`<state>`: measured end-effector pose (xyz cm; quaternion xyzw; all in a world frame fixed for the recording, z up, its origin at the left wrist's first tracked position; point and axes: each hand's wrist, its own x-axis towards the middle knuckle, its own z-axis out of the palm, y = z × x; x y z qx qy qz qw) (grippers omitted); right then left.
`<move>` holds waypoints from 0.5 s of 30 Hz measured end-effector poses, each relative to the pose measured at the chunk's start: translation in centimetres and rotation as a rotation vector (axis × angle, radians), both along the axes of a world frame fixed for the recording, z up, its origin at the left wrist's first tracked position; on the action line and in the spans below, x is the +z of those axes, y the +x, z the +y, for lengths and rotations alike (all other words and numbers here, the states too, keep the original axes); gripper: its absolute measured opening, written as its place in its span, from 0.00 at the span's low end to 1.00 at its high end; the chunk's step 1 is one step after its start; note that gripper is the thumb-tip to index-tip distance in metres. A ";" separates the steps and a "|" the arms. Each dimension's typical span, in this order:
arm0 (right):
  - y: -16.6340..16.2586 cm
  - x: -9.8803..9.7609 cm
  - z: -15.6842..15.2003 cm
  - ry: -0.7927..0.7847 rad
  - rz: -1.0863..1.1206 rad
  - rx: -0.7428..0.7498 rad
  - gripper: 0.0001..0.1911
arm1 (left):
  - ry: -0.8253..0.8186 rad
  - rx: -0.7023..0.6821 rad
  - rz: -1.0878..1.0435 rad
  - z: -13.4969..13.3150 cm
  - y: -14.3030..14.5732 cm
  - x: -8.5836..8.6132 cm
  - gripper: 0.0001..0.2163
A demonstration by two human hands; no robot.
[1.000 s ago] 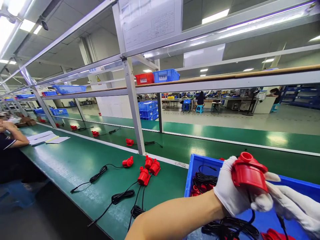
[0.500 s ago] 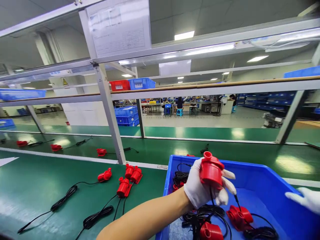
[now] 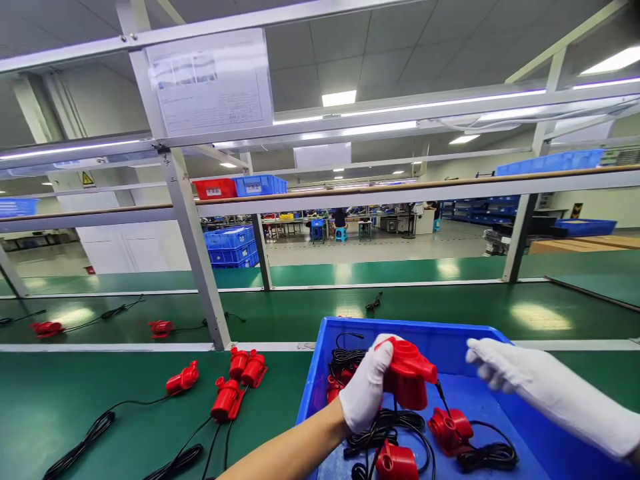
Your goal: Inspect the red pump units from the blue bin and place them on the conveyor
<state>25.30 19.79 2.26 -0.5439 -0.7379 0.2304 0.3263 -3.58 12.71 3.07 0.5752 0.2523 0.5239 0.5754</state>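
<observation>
My left hand (image 3: 365, 390), in a white glove, is closed around a red plastic pump (image 3: 407, 373) whose black cable hangs down into the blue bin (image 3: 320, 373). It holds the pump above the bin's left half. My right hand (image 3: 530, 387), also gloved, hovers over the bin's right side with fingers stretched out and nothing in them, a short way right of the pump. More red pumps (image 3: 447, 427) with coiled black cables lie on the bin's floor.
Several red pumps (image 3: 227, 393) with black cables lie on the green table left of the bin. Beyond a white rail, more red pumps (image 3: 160, 327) rest on the green conveyor belt. A metal frame post (image 3: 195, 260) stands at centre left. Blue crates sit on the shelf above.
The view has swung right and down. My left hand lowered the pump closer to the bin. My right hand came back in from the right edge toward the pump.
</observation>
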 end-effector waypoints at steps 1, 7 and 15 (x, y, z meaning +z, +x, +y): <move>-2.5 1.1 -1.6 -0.186 0.146 0.083 0.36 | 0.105 0.105 0.066 -0.3 0.0 -0.2 0.24; -8.4 3.0 -5.8 -0.072 -0.038 0.394 0.31 | 0.788 0.397 0.197 0.9 0.3 -3.2 0.32; -7.3 3.5 -6.7 -0.018 -0.029 0.674 0.26 | 1.306 0.662 0.377 0.9 -0.3 -2.1 0.45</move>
